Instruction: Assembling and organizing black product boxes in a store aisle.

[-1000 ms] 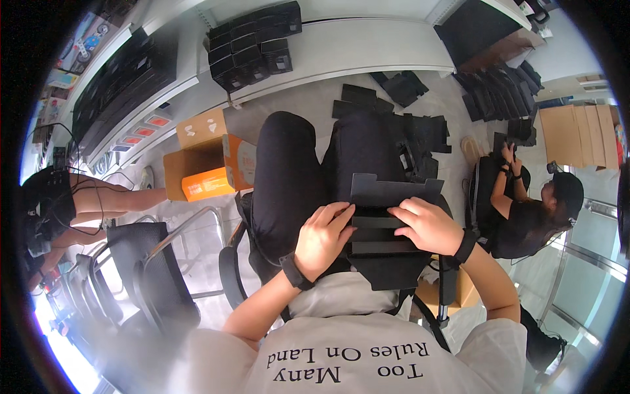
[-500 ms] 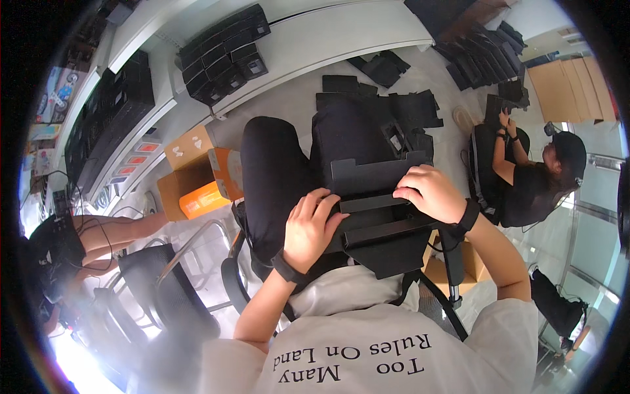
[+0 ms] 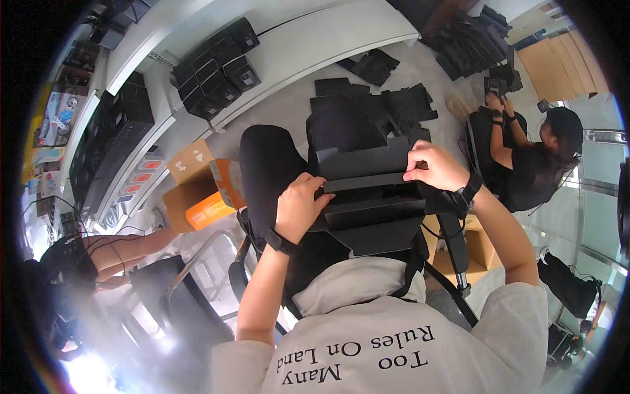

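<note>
Across my lap lies a black folding cardboard box [image 3: 374,217], partly folded, with creased panels standing up and wider flaps at its far and near sides. My left hand [image 3: 300,205] pinches the box's left end between thumb and fingers. At the opposite end, my right hand [image 3: 436,169] grips the upper edge of a raised panel, fingers curled over it. Both wrists wear black bands. Beyond my knees, several flat black cardboard pieces [image 3: 410,105] are spread on the floor.
Stacked black boxes [image 3: 210,75] fill a white shelf [image 3: 328,36] ahead. An open carton [image 3: 187,200] with an orange box stands left; another carton [image 3: 482,246] sits by my chair at right. A seated co-worker [image 3: 535,154] handles black cardboard at right. Another person's leg [image 3: 134,249] shows left.
My hands have moved slightly apart and farther from my body along the box. Its raised panel now stands straighter between them. The whole view has shifted a little.
</note>
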`<action>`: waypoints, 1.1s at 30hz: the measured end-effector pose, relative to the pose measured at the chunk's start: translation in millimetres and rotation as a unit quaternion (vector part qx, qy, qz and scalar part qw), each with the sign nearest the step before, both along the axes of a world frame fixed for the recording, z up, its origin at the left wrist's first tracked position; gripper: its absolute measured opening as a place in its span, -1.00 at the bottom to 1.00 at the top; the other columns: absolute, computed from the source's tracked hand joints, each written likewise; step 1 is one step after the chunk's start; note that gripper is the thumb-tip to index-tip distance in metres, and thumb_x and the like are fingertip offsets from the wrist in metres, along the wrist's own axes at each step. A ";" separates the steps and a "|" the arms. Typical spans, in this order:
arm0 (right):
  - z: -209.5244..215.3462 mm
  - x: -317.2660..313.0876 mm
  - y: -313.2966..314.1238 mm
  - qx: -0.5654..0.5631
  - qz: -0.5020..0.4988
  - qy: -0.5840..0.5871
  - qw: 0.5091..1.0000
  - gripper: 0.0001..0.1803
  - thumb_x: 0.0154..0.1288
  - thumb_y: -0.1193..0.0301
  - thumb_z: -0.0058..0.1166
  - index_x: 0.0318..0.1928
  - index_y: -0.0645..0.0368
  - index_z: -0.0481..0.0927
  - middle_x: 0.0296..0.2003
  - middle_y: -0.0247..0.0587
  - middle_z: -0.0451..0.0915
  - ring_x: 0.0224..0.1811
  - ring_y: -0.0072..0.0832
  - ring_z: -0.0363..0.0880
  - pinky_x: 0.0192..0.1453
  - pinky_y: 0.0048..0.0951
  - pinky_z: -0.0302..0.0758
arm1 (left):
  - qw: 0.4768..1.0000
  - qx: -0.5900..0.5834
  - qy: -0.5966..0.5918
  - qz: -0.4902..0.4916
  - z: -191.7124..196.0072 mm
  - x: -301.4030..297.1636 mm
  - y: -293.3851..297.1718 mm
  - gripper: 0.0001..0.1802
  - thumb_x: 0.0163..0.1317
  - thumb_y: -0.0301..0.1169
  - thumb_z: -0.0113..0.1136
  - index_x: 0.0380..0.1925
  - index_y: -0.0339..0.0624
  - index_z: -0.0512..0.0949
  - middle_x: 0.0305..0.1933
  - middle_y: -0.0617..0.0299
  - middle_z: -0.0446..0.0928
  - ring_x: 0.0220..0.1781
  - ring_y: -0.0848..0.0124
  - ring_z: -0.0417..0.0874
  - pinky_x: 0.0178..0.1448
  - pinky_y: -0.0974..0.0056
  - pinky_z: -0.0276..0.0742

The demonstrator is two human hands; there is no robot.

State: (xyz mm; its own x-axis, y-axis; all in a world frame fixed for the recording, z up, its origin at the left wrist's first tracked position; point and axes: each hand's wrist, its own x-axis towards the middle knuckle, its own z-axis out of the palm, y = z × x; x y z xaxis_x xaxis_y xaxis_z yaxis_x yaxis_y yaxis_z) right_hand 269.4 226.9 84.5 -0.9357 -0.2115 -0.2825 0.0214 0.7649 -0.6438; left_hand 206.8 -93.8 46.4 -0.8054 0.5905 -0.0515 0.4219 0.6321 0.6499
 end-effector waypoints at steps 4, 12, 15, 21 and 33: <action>-21.4 9.9 5.1 -0.121 -0.119 -0.009 0.985 -0.63 0.16 0.25 0.38 -0.30 0.19 0.45 -0.30 -0.19 0.42 -0.28 -0.38 0.51 -0.17 -0.35 0.53 | 0.983 0.129 -0.132 0.023 3.7 5.1 -2.2 -0.73 0.19 -0.28 0.36 -0.28 -0.25 0.60 -0.25 0.19 0.58 -0.34 0.29 0.64 -0.20 0.27 0.57; -2.5 -6.6 6.8 -0.084 0.035 -0.152 0.984 -0.35 0.28 0.03 0.23 0.12 0.34 0.48 0.03 0.05 0.59 0.11 -0.26 0.54 0.20 -0.30 0.44 | 0.906 0.270 -0.255 0.202 -13.3 19.7 3.4 -0.67 0.24 -0.24 0.35 -0.28 -0.33 0.55 -0.35 0.11 0.61 -0.29 0.47 0.62 -0.14 0.36 0.55; -13.7 -3.3 11.7 -0.140 0.092 -0.080 0.983 -0.43 0.31 0.09 0.23 0.07 0.35 0.53 -0.02 -0.04 0.62 0.03 -0.27 0.57 0.19 -0.34 0.44 | 0.886 0.226 -0.369 0.169 -34.4 16.0 -3.3 -0.61 0.26 -0.19 0.33 -0.29 -0.37 0.51 -0.37 0.12 0.60 -0.29 0.46 0.62 -0.13 0.36 0.55; -34.5 -0.4 24.3 -0.108 0.096 -0.093 0.985 -0.51 0.23 0.09 0.30 -0.08 0.28 0.59 -0.18 -0.07 0.65 -0.15 -0.26 0.61 0.00 -0.31 0.51 | 0.820 0.126 -0.558 -0.024 -6.0 2.9 6.5 -0.29 0.29 -0.12 0.26 0.29 -0.33 0.31 0.20 0.12 0.48 0.19 0.38 0.49 0.28 0.36 0.36; 21.0 15.1 -69.1 0.042 0.223 0.200 0.953 -0.55 0.07 0.27 0.35 -0.07 0.21 0.55 -0.26 -0.20 0.53 -0.16 -0.24 0.56 -0.06 -0.25 0.51 | 0.749 0.200 -0.631 0.043 0.7 -13.4 -6.7 -0.35 0.29 -0.16 0.25 0.26 -0.30 0.36 0.19 0.17 0.49 0.18 0.42 0.50 0.30 0.35 0.34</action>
State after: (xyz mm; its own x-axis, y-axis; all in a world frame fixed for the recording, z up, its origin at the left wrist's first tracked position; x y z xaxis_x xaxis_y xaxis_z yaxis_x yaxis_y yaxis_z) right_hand 284.5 157.8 105.5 -0.7939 -0.6064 0.0442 -0.5527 0.6894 -0.4682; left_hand 193.4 -100.5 47.1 -0.3012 0.7113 -0.6350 -0.7178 0.2692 0.6421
